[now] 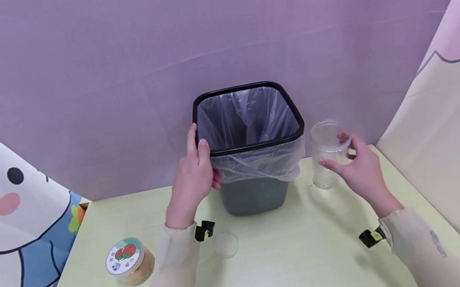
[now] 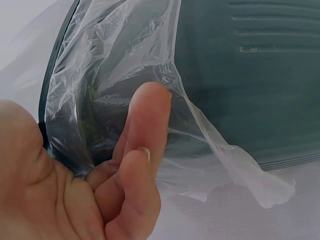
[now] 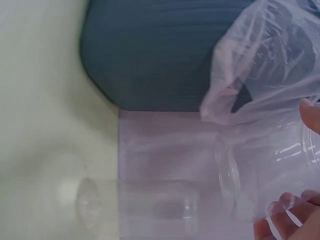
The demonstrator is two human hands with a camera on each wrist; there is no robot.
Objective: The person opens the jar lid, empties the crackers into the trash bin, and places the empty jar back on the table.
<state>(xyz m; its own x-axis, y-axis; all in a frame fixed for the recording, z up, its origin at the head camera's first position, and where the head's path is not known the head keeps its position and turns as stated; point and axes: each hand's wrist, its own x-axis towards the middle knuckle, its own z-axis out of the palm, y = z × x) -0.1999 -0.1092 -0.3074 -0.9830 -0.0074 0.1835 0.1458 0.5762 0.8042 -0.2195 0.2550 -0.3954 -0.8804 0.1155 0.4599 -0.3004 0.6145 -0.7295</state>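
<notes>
Resting the left hand (image 1: 192,177) at the left front corner of the grey bin (image 1: 254,196), touching there the black rim (image 1: 253,147), with its fingers relaxed and released, only leaning on this place. Seeing on the bin a transparent bag (image 1: 260,161), lining the inside and hanging in folds over the outer wall. Grasping with the right hand (image 1: 361,169) 1 clear jar (image 3: 270,165), just beside the bin on its right, between the thumb and the bent fingers, holding it above the table (image 1: 288,276). Seeing 1 second clear container (image 3: 142,207) standing upright on the table, also to the right of the bin. Noticing 1 clear disc (image 1: 226,244) lying in front of the bin, slightly to its left. Noticing also 1 round tub (image 1: 131,261) with a printed lid, standing farther to the left front of the bin. Seeing 1 purple cloth (image 1: 114,107) hanging behind the bin.
</notes>
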